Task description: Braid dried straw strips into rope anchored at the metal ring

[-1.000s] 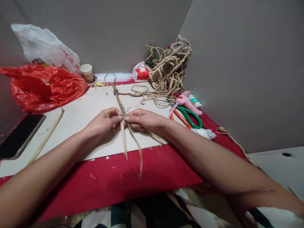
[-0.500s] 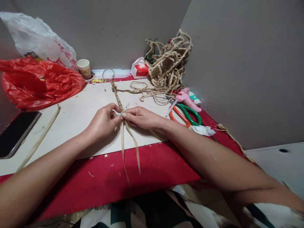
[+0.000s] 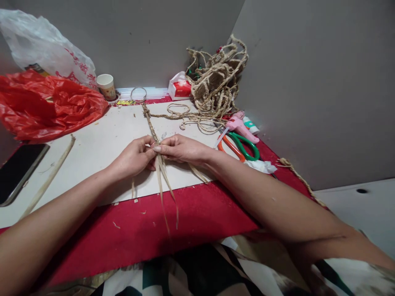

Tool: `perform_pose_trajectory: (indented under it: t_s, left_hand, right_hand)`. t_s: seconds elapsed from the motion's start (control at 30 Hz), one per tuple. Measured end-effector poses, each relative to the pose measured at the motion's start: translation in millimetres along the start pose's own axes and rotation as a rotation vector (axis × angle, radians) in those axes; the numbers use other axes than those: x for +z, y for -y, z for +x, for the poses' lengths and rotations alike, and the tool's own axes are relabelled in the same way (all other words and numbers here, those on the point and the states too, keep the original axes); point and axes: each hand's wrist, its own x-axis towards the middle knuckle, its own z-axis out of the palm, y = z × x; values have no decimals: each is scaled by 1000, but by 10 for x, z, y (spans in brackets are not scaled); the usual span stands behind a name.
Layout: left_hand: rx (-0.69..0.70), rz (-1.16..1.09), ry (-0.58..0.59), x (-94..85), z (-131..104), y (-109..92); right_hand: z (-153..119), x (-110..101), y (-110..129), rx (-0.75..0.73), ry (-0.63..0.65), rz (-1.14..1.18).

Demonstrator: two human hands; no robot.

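Note:
A narrow straw braid (image 3: 151, 126) runs from a knot at the back of the white board (image 3: 117, 123) down to my fingers. My left hand (image 3: 137, 155) pinches its near end from the left. From the right, my right hand (image 3: 180, 149) grips the same spot, its thumb lying across the strands. Loose straw strands (image 3: 161, 176) hang from below the fingertips over the board's front edge and the red cloth. Another strand (image 3: 197, 172) pokes out beneath my right hand. The exact crossing of the strands is hidden by my fingers.
Right of my hands lie scissors (image 3: 240, 147) and a pink glue gun (image 3: 240, 126). A tangled heap of braided rope (image 3: 217, 86) sits behind, near a tissue pack (image 3: 180, 88). On the left are a phone (image 3: 21, 172), a long dry stalk (image 3: 51, 174), a red plastic bag (image 3: 55, 105) and a paper cup (image 3: 106, 87).
Both hands stay at the braid's near end while the fingers shift slightly. The hanging strands have moved, and more of the strand under my right hand shows. The view has shifted a little.

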Motion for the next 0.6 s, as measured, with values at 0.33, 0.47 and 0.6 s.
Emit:
perform_pose_trajectory:
  t_s: [0.33,0.47,0.6]
  left_hand:
    - [114,195,-135,-5,-26,-24]
    - [97,211,-123,-3,-48,-92]
    - [77,189,-101,-20,-53,-127]
  right_hand:
    - [-3,53,45,70,-103,52]
    - [-2,70,46,98,-113,125]
    - [-9,93,46,94,-148,135]
